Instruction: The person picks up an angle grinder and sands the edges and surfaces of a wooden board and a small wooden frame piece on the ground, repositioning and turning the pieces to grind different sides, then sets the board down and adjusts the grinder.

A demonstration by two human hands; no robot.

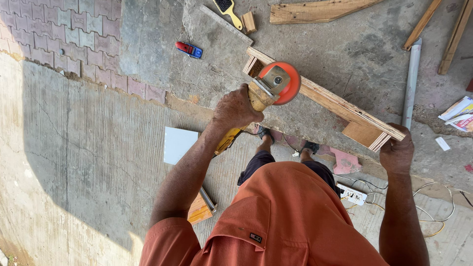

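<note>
The left hand (236, 108) is closed tight around the yellow body of an angle grinder (266, 91), whose orange sanding disc (288, 81) sits against the upper end of a long plywood frame (325, 98). The right hand (396, 152) is clenched on the frame's lower end, fingers wrapped over its edge. The frame runs slantwise across the rough concrete floor (354, 54), seemingly held up off it, though the angle makes that hard to judge. A grey pipe (411, 81) lies just beyond the right hand. A white tile (178, 144) rests on the grooved slab near the left forearm, a white power strip (352, 194) by the person's feet, and a blue and red tool (188, 49) farther off, near the paving bricks.
</note>
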